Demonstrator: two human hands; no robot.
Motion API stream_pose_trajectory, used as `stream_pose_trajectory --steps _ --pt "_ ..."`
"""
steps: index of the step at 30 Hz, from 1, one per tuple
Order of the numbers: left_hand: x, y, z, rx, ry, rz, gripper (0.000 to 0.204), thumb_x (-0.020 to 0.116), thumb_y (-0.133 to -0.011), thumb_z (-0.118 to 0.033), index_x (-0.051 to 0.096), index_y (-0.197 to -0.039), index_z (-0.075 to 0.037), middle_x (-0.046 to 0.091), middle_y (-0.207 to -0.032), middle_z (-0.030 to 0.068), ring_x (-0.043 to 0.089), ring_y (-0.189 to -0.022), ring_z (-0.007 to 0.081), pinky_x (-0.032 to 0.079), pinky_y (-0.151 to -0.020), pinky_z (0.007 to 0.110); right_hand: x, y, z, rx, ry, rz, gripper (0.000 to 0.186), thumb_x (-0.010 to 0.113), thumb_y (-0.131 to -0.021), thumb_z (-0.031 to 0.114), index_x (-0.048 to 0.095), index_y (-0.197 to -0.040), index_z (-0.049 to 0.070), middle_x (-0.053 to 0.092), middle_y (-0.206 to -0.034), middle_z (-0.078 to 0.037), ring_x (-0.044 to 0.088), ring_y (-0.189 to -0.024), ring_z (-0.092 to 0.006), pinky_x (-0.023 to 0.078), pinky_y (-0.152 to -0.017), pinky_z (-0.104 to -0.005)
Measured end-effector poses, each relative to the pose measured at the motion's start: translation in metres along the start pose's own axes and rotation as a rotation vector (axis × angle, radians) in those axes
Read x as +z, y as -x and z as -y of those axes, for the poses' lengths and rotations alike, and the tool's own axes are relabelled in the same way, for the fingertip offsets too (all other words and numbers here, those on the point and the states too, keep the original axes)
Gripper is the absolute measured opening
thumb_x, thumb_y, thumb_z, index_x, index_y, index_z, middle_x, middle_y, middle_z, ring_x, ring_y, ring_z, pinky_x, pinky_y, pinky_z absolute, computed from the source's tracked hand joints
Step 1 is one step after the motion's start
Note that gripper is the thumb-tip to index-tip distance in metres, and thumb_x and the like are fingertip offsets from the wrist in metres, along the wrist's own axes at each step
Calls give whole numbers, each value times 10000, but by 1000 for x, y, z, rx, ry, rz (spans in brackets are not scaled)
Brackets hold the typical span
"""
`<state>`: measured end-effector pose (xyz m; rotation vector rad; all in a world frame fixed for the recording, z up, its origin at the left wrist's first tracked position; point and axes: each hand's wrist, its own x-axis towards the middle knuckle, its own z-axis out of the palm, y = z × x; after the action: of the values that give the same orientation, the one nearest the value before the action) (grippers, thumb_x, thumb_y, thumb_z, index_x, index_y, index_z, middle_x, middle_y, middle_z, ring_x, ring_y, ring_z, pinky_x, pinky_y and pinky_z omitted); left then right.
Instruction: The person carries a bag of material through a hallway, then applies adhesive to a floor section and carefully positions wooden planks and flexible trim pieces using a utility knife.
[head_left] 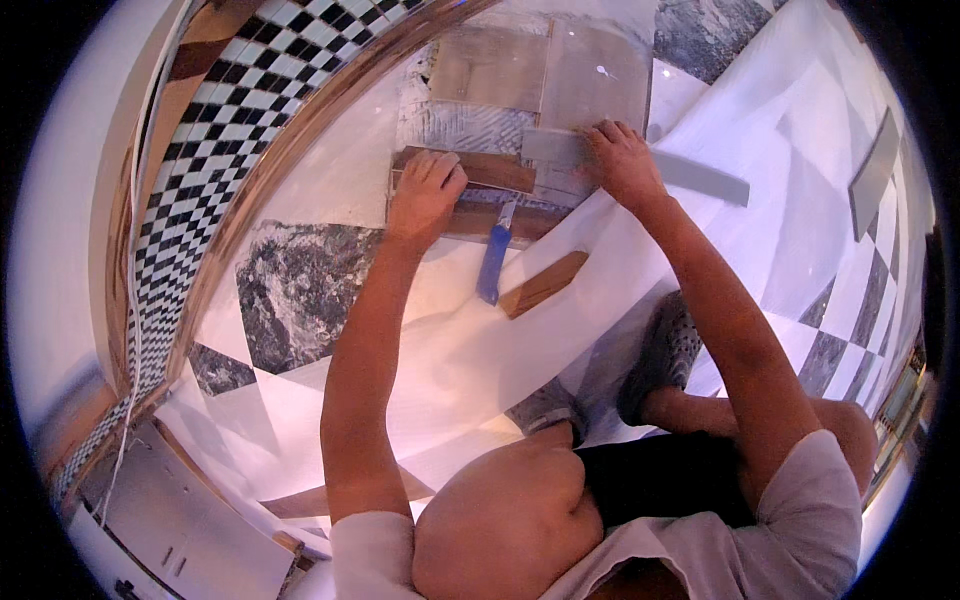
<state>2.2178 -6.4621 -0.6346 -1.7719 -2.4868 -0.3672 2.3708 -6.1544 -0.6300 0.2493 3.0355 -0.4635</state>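
My left hand (428, 192), fingers bent and close together, grips the left end of a dark brown wood-look strip (500, 174). The strip lies across the floor bed, below a patch of ridged adhesive (478, 127). My right hand (622, 162) has its fingers curled over the right end of a grey strip (553, 146), which overlaps the adhesive's right edge. Its fingertips are partly hidden. Below the brown strip lies a blue-handled tool (494, 262) with a metal blade. A brown strip offcut (545, 284) rests to its right on the white sheet.
Two grey-brown tiles (596, 75) lie beyond the adhesive. Another grey strip (700, 178) lies right of my right hand on the white sheet (600, 260). Black marbled floor tiles (305, 295) show at left. A black-and-white checked border (225, 115) and a cable (135, 250) run along the left.
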Motion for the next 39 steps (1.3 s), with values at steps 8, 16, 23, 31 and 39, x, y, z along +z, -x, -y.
stream_pose_trajectory --steps 8,16,23,31,39 --pt "15 -11 -15 -177 -41 111 616 713 -827 -301 504 -1368 -91 509 -1371 116 451 -1304 299 367 -1072 477 -2 -7 -29 -50 -72 -130 561 769 -760 256 595 -1267 92 582 -1239 -147 528 -1179 -361 447 -1019 -444" --pt "12 -8 8 -90 45 226 653 727 -820 -273 491 -1394 -71 531 -1358 106 445 -1316 298 353 -1105 453 -2 -1 -43 -115 -100 -71 499 762 -766 222 635 -1235 108 580 -1254 -146 523 -1184 -362 444 -1023 -454" --pt "12 1 12 -178 210 153 557 707 -857 -240 536 -1353 -56 509 -1408 127 462 -1304 338 365 -1118 434 30 -71 53 -226 -116 -90 450 781 -752 220 669 -1165 82 584 -1256 -130 518 -1197 -343 439 -1033 -428" --pt "29 -19 13 -327 67 30 462 633 -917 -250 557 -1330 -57 475 -1446 131 455 -1322 334 365 -1113 456 54 -68 58 -173 -247 -270 473 767 -764 206 634 -1199 75 578 -1272 -126 509 -1197 -351 429 -1042 -440" --pt "37 -20 19 -395 -16 32 495 630 -920 -229 525 -1361 -33 473 -1462 128 462 -1314 337 352 -1125 445 19 -14 15 -101 -195 -228 438 766 -764 138 643 -1180 75 591 -1241 -125 520 -1154 -345 435 -1020 -439"
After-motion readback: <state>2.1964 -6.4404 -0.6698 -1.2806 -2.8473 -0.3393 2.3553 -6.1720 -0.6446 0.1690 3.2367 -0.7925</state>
